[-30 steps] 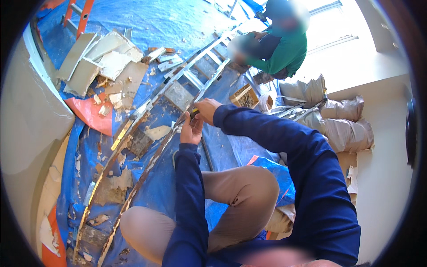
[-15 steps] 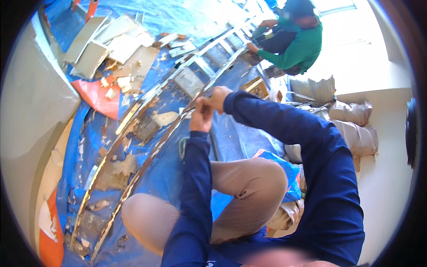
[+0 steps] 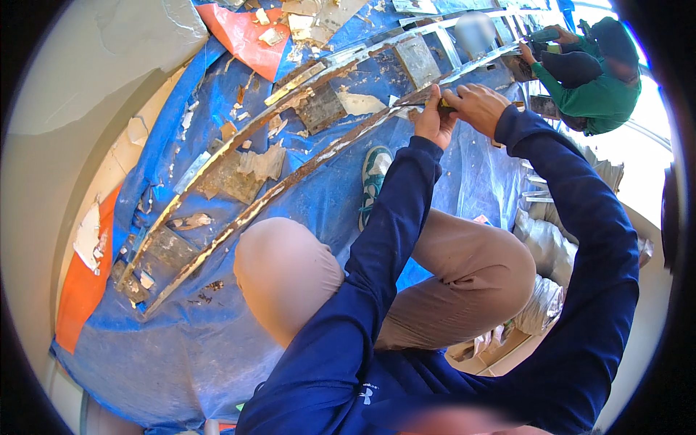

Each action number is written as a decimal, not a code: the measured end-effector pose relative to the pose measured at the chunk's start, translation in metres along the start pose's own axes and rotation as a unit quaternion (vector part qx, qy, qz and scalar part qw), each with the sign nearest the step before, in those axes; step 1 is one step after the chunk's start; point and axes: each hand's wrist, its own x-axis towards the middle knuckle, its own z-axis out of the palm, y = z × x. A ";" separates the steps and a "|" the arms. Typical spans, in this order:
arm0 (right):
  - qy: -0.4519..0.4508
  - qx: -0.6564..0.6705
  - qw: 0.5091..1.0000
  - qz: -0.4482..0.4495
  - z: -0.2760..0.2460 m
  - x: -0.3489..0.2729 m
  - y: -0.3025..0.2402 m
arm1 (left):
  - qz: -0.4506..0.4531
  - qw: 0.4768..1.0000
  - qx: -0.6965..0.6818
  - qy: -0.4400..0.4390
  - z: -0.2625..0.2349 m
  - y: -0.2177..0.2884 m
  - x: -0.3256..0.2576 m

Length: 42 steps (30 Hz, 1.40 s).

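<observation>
A long ladder-like frame with worn, flaking rails lies across the blue tarp. Its near rail (image 3: 290,180) runs up to my hands. My right hand (image 3: 480,109) is closed around a small black-and-yellow tool (image 3: 445,106), its kind mostly hidden by my fingers. Close against it, my left hand (image 3: 433,123) is also closed at the tool, beside the rail; what exactly its fingers grip is hard to see. Flat grey slabs (image 3: 417,61) sit between the two rails.
A person in a green top (image 3: 598,94) crouches at the frame's far end, hands on a tool. Broken board pieces (image 3: 319,22) and an orange sheet (image 3: 246,36) lie beyond the frame. Filled bags (image 3: 547,246) stand at right; a pale wall (image 3: 94,65) curves along the left.
The view has swung, so the frame and my hands appear farther right and higher. My hands stay together at the near rail, and the black-and-yellow tool now shows between them.
</observation>
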 end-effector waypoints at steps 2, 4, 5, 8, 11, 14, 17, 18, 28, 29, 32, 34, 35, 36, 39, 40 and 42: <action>0.094 -0.004 0.995 -0.031 0.002 0.002 -0.001 | 0.025 0.999 -0.026 -0.003 -0.004 -0.001 0.003; 0.136 0.054 0.989 0.026 0.004 0.002 -0.004 | 0.028 0.998 -0.046 -0.019 -0.009 -0.004 0.007; 0.140 0.118 0.979 0.090 0.005 0.001 -0.006 | 0.022 0.998 -0.048 -0.021 -0.012 -0.007 0.008; -0.015 0.367 0.849 0.381 0.005 -0.002 -0.008 | 0.031 0.999 -0.030 -0.027 -0.020 -0.025 0.007; -0.124 0.509 0.677 0.517 0.007 -0.005 -0.007 | 0.021 0.997 -0.069 0.005 -0.027 -0.035 0.004; -0.168 0.622 0.548 0.534 0.020 -0.013 -0.006 | 0.030 0.996 -0.011 -0.080 -0.032 -0.035 -0.004; -0.164 0.644 0.551 0.505 0.038 -0.018 -0.002 | 0.018 1.000 0.016 0.007 -0.028 -0.035 -0.011; -0.163 0.640 0.573 0.486 0.043 -0.017 0.000 | 0.023 0.999 0.017 0.013 -0.026 -0.032 -0.012; 0.109 -0.062 0.992 0.008 0.018 -0.010 -0.001 | 0.006 0.995 0.070 0.076 -0.013 -0.006 -0.002; 0.057 0.025 0.996 0.065 0.013 -0.007 -0.004 | 0.033 0.997 0.061 0.042 -0.013 -0.005 -0.002; -0.046 0.257 0.914 0.310 0.006 0.003 -0.009 | 0.026 0.999 0.027 0.022 -0.013 -0.009 -0.007; -0.106 0.330 0.863 0.368 0.005 0.007 -0.006 | 0.015 0.999 0.008 0.051 -0.013 -0.017 -0.014; -0.115 0.319 0.849 0.406 0.007 0.008 -0.006 | 0.028 0.999 0.005 0.036 -0.013 -0.019 -0.016; -0.127 0.319 0.834 0.433 0.009 0.007 -0.003 | 0.026 0.999 0.000 0.038 -0.013 -0.020 -0.018; 0.043 0.217 0.947 0.233 0.022 -0.008 -0.007 | -0.002 0.998 -0.025 0.057 -0.015 -0.019 -0.019; 0.070 0.155 0.971 0.170 0.026 -0.013 -0.008 | -0.003 0.998 -0.038 0.051 -0.016 -0.018 -0.018; 0.083 0.035 0.995 0.039 0.031 -0.021 -0.012 | -0.002 0.999 -0.008 0.037 -0.019 -0.015 -0.013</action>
